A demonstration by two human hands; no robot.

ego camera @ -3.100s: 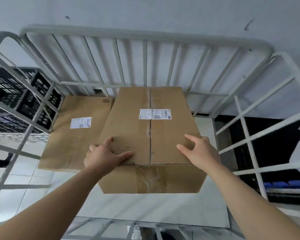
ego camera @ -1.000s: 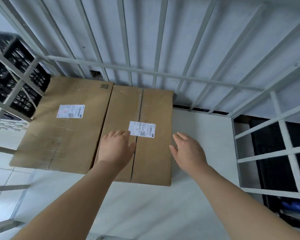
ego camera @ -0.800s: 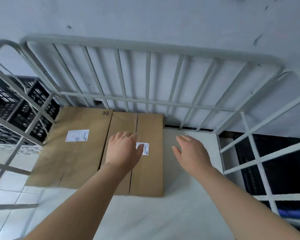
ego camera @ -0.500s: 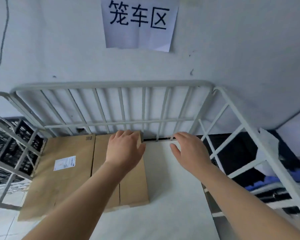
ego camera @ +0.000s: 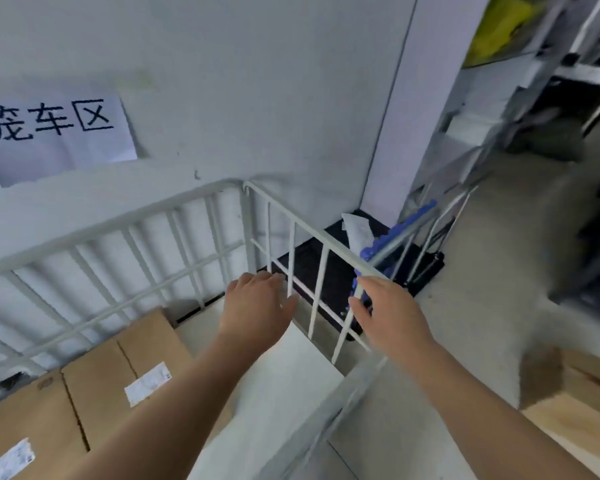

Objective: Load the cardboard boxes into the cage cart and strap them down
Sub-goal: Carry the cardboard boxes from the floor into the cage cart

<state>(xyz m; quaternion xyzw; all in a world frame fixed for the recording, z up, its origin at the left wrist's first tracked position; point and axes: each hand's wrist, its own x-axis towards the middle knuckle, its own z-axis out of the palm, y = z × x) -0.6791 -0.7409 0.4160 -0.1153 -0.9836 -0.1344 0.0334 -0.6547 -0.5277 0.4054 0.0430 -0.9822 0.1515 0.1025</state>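
Two brown cardboard boxes lie side by side on the white floor of the cage cart (ego camera: 201, 202): one (ego camera: 125, 368) with a white label near the middle, the other (ego camera: 21, 431) at the lower left. My left hand (ego camera: 257, 306) hovers open above the cart floor, right of the boxes, holding nothing. My right hand (ego camera: 388, 313) is open and empty over the cart's right side rail. A further cardboard box (ego camera: 575, 393) stands on the floor outside the cart at the lower right, blurred.
A paper sign (ego camera: 56, 133) with black characters hangs on the white wall behind the cart. Right of the cart stand a black crate (ego camera: 329, 271) and a blue-handled trolley (ego camera: 399, 230). Shelving and dark objects fill the far right.
Both hands have lifted off the placed box and come away empty. The view has swung up and to the right, bringing the outside floor and another box into sight.
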